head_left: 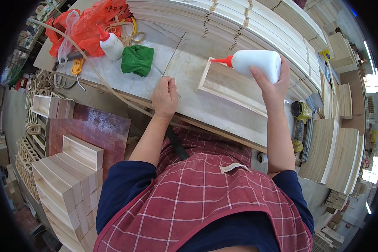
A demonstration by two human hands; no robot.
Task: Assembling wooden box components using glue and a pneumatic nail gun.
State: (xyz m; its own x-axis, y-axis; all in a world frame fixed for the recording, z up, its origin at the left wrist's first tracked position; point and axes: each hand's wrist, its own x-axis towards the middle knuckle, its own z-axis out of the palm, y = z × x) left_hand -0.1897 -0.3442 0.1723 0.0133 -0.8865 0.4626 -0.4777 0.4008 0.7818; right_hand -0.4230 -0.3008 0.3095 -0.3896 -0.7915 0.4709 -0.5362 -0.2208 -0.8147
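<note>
My right hand (273, 82) grips a white glue bottle (256, 63) with a red nozzle, tipped sideways so the nozzle points at the far left corner of a shallow wooden box frame (229, 86) lying on the workbench (172, 63). My left hand (164, 97) rests as a loose fist on the bench near its front edge, left of the frame; whether it pinches something small is unclear.
A second glue bottle (110, 44), a green cloth (137, 59) and a red plastic bag (86, 25) lie at the back left. Stacks of wooden slats (248, 21) line the far side. Finished wooden boxes (69, 176) are stacked at my lower left, more boards (336, 155) at right.
</note>
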